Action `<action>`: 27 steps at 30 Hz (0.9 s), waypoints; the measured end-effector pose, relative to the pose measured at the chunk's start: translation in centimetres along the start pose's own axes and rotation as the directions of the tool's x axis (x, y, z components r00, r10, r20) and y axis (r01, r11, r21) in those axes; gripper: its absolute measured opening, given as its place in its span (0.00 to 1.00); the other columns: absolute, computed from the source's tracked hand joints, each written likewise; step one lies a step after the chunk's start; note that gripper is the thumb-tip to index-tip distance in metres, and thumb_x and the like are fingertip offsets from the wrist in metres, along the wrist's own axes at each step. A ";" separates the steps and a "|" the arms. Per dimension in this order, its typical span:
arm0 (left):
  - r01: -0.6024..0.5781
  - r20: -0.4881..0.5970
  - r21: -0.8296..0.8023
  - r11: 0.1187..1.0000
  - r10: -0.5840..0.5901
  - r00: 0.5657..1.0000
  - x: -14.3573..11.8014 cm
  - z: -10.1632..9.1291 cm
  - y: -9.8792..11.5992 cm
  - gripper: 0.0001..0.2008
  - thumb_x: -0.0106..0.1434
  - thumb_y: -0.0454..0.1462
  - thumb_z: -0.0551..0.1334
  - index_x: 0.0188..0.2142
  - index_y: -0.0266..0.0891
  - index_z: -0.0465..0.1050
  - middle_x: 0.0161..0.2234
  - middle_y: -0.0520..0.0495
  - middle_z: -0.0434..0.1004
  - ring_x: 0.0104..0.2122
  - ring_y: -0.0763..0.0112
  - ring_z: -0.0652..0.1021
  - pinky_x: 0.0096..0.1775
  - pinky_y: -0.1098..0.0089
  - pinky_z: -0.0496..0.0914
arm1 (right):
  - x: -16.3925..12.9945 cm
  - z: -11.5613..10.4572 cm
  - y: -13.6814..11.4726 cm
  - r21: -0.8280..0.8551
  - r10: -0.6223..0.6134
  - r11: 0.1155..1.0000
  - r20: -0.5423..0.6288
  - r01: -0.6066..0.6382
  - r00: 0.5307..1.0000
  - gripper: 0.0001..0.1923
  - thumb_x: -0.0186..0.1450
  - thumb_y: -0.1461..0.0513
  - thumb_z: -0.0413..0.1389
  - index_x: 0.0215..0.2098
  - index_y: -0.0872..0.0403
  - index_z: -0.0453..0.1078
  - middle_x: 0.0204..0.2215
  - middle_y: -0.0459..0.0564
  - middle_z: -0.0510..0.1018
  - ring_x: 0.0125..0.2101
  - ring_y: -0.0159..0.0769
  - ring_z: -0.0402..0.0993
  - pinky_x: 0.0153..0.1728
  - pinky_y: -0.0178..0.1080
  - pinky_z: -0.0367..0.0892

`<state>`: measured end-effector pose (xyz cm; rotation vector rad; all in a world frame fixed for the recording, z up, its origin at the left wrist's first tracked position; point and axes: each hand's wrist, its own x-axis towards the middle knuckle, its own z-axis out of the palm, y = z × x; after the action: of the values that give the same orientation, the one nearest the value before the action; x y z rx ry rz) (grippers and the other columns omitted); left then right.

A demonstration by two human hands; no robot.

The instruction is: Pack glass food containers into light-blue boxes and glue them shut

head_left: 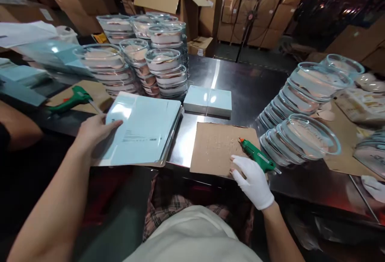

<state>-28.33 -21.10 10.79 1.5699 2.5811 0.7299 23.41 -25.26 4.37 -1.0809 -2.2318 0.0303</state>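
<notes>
Basically, hands [251,182] at shiny tbl [237,77], bxs [269,7] behind.

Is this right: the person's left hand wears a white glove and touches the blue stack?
Not quite: the head view shows the left hand bare; the right hand wears the white glove. The left hand does touch the blue stack.

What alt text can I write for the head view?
A person's bare left hand touches a stack of pale blue sheets on a shiny table; the white-gloved right hand is beside a green glue gun. Clear round dishes stand stacked nearby.
</notes>
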 end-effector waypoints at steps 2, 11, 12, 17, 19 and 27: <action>0.048 -0.136 -0.055 0.997 -0.055 0.989 -2.9 -1.7 2.2 0.30 0.63 0.53 0.61 0.48 0.27 0.79 0.34 0.40 0.81 0.32 0.58 0.79 0.42 0.53 0.78 | 0.0 0.1 -0.6 0.064 0.054 0.997 -0.079 -0.049 0.995 0.16 0.73 0.62 0.57 0.58 0.50 0.74 0.51 0.55 0.85 0.50 0.46 0.83 0.50 0.49 0.79; -0.468 0.289 -0.498 0.730 0.649 0.703 -16.7 2.4 11.4 0.19 0.72 0.51 0.56 0.44 0.43 0.79 0.27 0.52 0.83 0.16 0.73 0.73 0.22 0.73 0.65 | 4.8 -0.1 -5.8 0.139 0.079 0.989 -0.282 -0.040 0.956 0.17 0.72 0.63 0.57 0.58 0.51 0.73 0.47 0.57 0.83 0.49 0.45 0.81 0.53 0.48 0.77; -0.493 0.281 -0.514 0.702 0.681 0.676 -17.2 3.4 10.8 0.18 0.73 0.50 0.56 0.45 0.44 0.80 0.30 0.52 0.85 0.17 0.73 0.74 0.22 0.74 0.66 | 4.3 0.3 -5.7 0.208 0.154 0.972 -0.190 -0.113 0.970 0.14 0.72 0.61 0.57 0.55 0.51 0.75 0.45 0.56 0.84 0.47 0.44 0.81 0.51 0.47 0.77; -0.585 0.195 -0.519 0.623 0.752 0.629 -18.1 7.3 6.2 0.15 0.73 0.49 0.60 0.51 0.49 0.81 0.38 0.51 0.88 0.31 0.67 0.86 0.31 0.76 0.76 | -0.4 1.7 -4.6 0.589 0.229 0.541 0.584 -0.601 0.779 0.26 0.71 0.44 0.57 0.55 0.53 0.77 0.46 0.54 0.85 0.46 0.44 0.82 0.51 0.44 0.76; -0.641 0.161 -0.513 0.572 0.797 0.582 -18.8 8.5 5.2 0.19 0.74 0.49 0.60 0.59 0.49 0.77 0.46 0.46 0.88 0.41 0.63 0.87 0.40 0.72 0.80 | -2.1 2.4 -4.4 0.613 0.065 0.303 0.751 -0.730 0.657 0.33 0.69 0.37 0.55 0.54 0.54 0.79 0.48 0.55 0.84 0.49 0.46 0.81 0.55 0.47 0.75; -0.612 0.380 -0.575 0.543 0.840 0.387 -22.7 10.5 3.7 0.45 0.59 0.48 0.74 0.72 0.52 0.61 0.61 0.41 0.79 0.54 0.50 0.84 0.54 0.60 0.80 | -5.9 3.0 -4.3 0.567 -0.111 0.144 0.824 -0.811 0.556 0.47 0.59 0.28 0.57 0.53 0.57 0.81 0.49 0.57 0.84 0.53 0.50 0.79 0.60 0.49 0.70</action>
<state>-11.40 -35.04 -1.77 2.3069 1.0921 0.4774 21.40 -31.54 0.00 -0.8715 -1.6349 2.2201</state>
